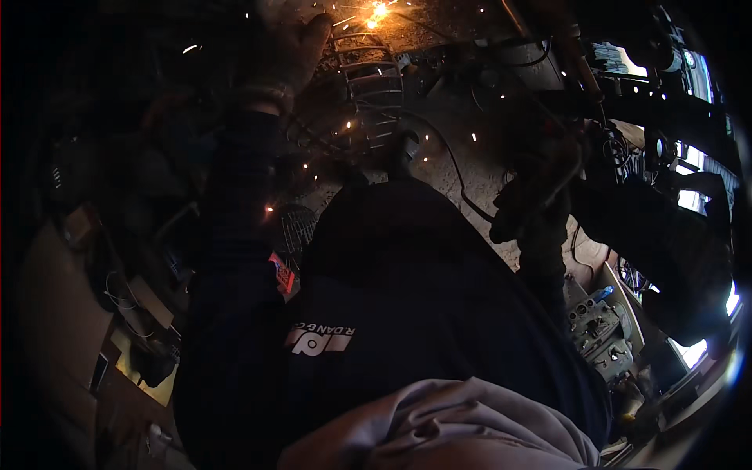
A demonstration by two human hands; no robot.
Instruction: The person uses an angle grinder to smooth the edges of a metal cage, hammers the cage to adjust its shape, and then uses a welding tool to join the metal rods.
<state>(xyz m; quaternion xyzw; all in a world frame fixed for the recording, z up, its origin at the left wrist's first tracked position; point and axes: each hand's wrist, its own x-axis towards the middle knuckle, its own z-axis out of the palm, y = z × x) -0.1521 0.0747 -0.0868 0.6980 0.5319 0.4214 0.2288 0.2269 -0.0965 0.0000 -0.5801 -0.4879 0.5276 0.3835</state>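
My left hand (pixel 291 59), in a dark glove, reaches to the upper left beside a cage of curved metal bars (pixel 368 74). One finger or thumb points up toward the bars; the other fingers are lost in the dark, so I cannot tell whether it grips. Just past the cage's far end, a bright orange welding spark (pixel 377 12) glows and throws sparks. On the right, my gloved right hand (pixel 523 210) looks closed in deep shadow. A black cable (pixel 454 160) runs from near the cage to it. What it holds is too dark to name.
A second wire cage (pixel 298 227) lies left of my dark top, near a red object (pixel 282 272). At the lower right stands a grey metal machine part (pixel 599 333). Cardboard (pixel 59 290) lies at the left. Dusty ground (pixel 462 176) shows between my hands.
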